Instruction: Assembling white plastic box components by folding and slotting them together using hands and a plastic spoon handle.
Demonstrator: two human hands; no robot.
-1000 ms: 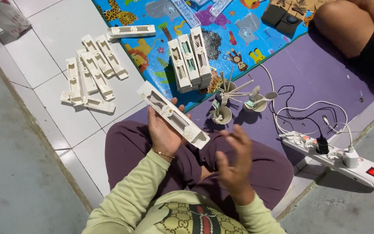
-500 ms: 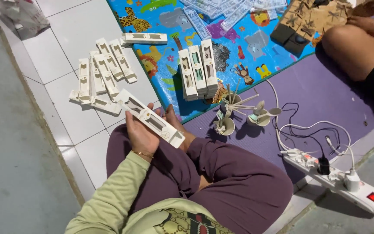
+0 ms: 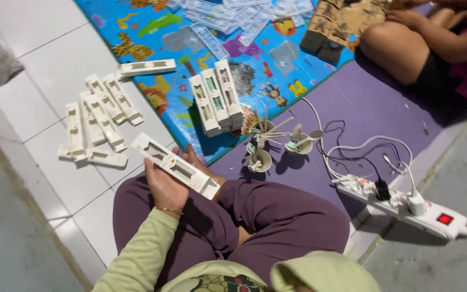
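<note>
While left hand point(image 3: 167, 186) grips white casing point(image 3: 175, 165), floor tiles point(image 3: 55, 70) lie alongside.

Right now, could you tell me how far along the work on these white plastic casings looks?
Done, it seems: three casings stand side by side on the colourful play mat. In hand: the left hand holds one long white casing over the lap; the right hand is out of view. Left: a loose pile of casings lies on the white tiles, and small cups of parts wait on the purple mat.
</note>
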